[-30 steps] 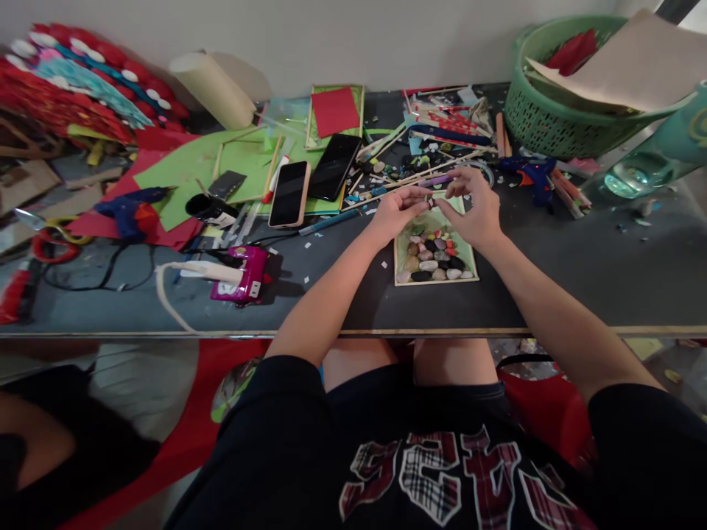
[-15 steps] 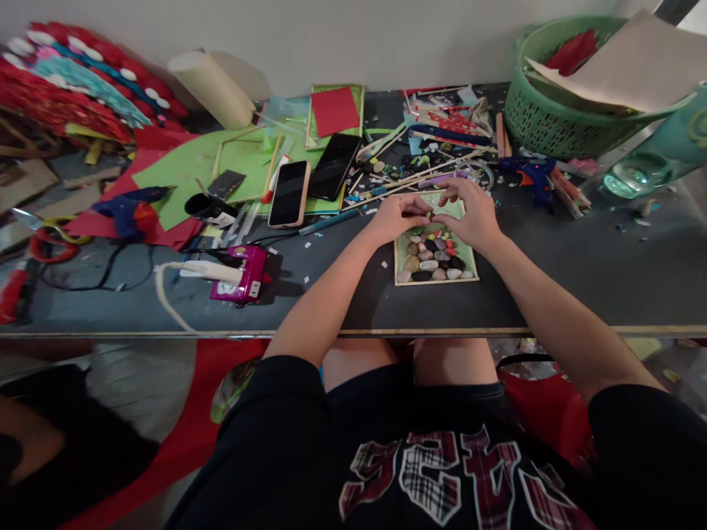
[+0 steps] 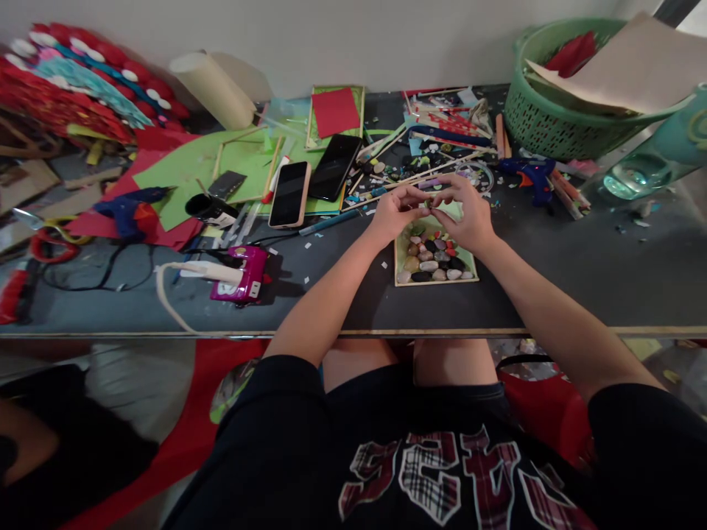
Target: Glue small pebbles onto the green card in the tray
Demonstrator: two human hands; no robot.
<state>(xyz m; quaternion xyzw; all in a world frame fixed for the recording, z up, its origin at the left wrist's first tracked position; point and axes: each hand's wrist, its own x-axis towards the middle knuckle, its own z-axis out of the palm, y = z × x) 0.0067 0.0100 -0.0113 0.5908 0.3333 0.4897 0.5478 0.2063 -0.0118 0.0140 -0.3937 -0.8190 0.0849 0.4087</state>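
A pale green panel with a thin light frame [image 3: 398,258] lies on the dark table in front of me. Rounded pebbles [image 3: 429,266] in black, white, brown and grey cover its near part, with small red and green bits among them. Over its far part, my left hand [image 3: 398,212] and my right hand [image 3: 465,213] meet fingertip to fingertip. Both are closed in a pinch on one small dark greenish piece [image 3: 429,203]. The fingers mostly cover it, so its kind cannot be made out.
Two phones [image 3: 289,194] lie left of the panel, near a purple power adapter [image 3: 241,275] with a white plug. Glue guns [image 3: 531,175] rest on both sides. Sticks and scraps [image 3: 409,177] litter the back. A green basket [image 3: 563,121] and a water bottle [image 3: 635,169] stand right.
Both hands have lifted slightly and turned, still pinching the small piece together. More of the panel's pebbles and its right side now show.
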